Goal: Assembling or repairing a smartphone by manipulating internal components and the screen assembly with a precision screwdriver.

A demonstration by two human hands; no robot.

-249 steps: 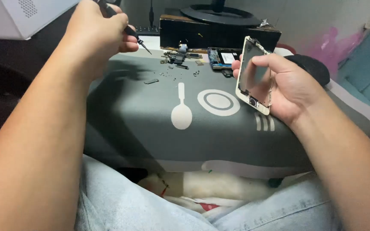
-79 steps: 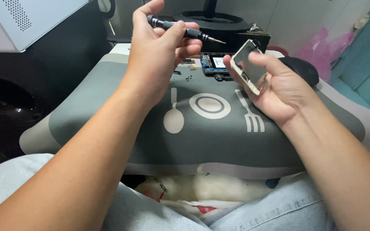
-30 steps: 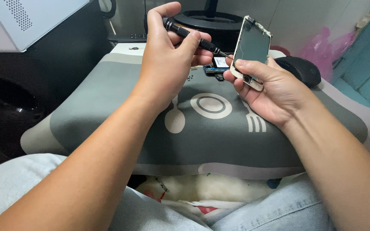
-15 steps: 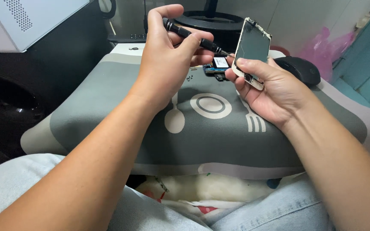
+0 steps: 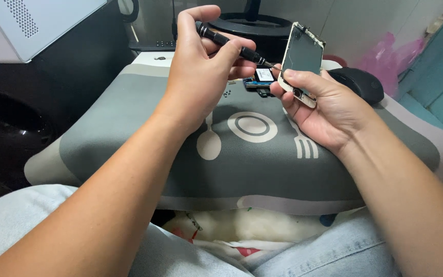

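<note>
Above the grey mat (image 5: 129, 154), my left hand (image 5: 201, 77) pinches a small black screwdriver (image 5: 232, 47); its tip touches the phone screen panel (image 5: 302, 59). My right hand (image 5: 324, 110) grips that panel upright.

A slim black screwdriver (image 5: 227, 44) is slanting down to the right, its fine tip meeting the left edge of a phone screen panel (image 5: 303, 60). The panel, dark glass in a pale frame, is standing nearly upright, tilted slightly, with its round button at the bottom.
</note>
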